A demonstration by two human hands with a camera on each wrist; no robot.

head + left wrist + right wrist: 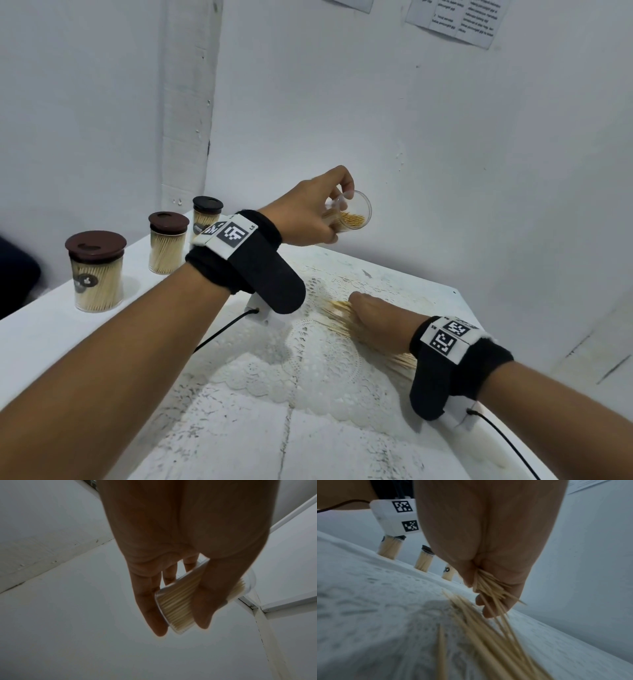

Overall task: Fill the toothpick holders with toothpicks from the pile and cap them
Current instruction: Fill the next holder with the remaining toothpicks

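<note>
My left hand (320,209) holds a clear, uncapped toothpick holder (352,212) in the air above the table's far side, tilted with its mouth facing right; toothpicks partly fill it. In the left wrist view the fingers (150,604) and thumb wrap the holder (175,608). My right hand (376,318) is down on the toothpick pile (337,310) on the lace mat. The right wrist view shows its fingers (488,609) curled round a bunch of toothpicks (489,588), with the loose pile (488,635) just below.
Three capped, full holders with brown lids stand in a row at the table's left: near (96,270), middle (168,241) and far (206,214). The white lace mat (325,363) covers the table's middle. White walls close in behind and to the right.
</note>
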